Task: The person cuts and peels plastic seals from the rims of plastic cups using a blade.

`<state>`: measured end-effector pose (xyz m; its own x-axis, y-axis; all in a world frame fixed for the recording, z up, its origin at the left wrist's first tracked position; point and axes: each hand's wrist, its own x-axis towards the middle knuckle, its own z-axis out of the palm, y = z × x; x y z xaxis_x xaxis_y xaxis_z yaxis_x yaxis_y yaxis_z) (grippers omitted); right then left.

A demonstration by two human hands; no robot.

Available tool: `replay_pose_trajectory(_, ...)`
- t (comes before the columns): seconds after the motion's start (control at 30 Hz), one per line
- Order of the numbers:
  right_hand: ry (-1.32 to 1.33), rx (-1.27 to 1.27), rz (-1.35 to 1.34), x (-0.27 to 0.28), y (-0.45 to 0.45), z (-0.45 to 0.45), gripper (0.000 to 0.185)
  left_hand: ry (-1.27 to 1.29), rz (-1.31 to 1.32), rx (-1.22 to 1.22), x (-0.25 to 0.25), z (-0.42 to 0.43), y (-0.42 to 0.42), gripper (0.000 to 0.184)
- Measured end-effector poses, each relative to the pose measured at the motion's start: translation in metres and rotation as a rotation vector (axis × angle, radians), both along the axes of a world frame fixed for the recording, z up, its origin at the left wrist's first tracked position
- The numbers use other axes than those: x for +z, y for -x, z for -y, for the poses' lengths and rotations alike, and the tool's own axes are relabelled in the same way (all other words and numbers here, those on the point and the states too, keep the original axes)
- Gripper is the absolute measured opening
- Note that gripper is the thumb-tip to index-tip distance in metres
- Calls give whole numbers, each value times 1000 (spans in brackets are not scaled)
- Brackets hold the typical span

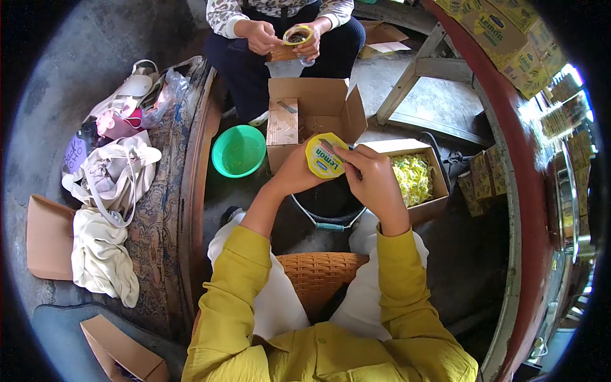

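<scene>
**Both hands meet at a round Lemon lid**

Closest to my camera are the yellow sleeves (238, 274), white trousers (375, 254) and a woven brown seat (321, 270) between the knees. Beyond them, I see the left hand (296, 170) grasping the yellow-edged Lemon lid (326, 160) from below and the side, its printed face turned up toward me; whatever sits under it is hidden. The right hand (377, 178) has its fingers bent against the lid's right edge, but I cannot tell whether they pinch it. In my view, the lid lies across the far part of a dark bucket (328, 202). To the right, a cardboard box (428, 213) holds a heap of yellow strips (414, 177). To the left is a green basin (216, 156), just beside an open carton (302, 92) with its flaps up. Farthest off, another person (238, 60) in dark trousers sits facing me, holding a yellow-rimmed cup (298, 35) in one hand, the other hand's fingers at its rim.
</scene>
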<state>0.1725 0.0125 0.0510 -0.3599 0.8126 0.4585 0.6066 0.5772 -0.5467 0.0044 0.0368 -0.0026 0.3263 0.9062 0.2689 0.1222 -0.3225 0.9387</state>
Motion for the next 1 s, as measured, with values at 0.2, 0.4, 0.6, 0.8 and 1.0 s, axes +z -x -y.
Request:
replay_pose_trajectory(0.2,31,5,33,-1,-2,1,29,0,-27,-36,0,-1,2,55)
replay_pose_trajectory(0.4,39,23,36,1,3,2,29,-23,-3,-43,-8,-2,6,53)
replay_pose_trajectory(0.6,39,31,31,2,3,2,29,-21,-35,-41,-7,-3,5,53)
replay_pose_trajectory(0.8,45,23,35,1,4,2,29,-10,-47,-29,-4,-1,5,55)
replay_pose_trajectory(1.0,65,22,63,-1,3,1,29,6,-88,-24,-12,-3,5,56)
